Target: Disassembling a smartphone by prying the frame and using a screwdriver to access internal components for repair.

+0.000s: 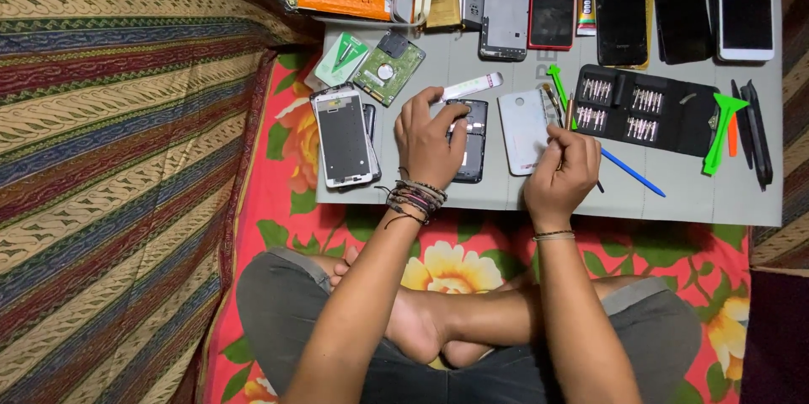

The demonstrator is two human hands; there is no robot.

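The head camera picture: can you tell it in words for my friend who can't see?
A seated person's left hand presses an opened black phone on a grey mat, while the right hand holds a thin tool.

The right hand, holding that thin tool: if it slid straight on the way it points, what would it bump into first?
The right hand points its thin tool up and slightly left, away from the body. First in line would probably be the green pry tool just beyond the tip, beside the white back cover; height is hard to judge.

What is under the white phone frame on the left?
Under the white phone frame, a dark phone's edge peeks out on its right side. The rest is covered; both lie on the grey mat.
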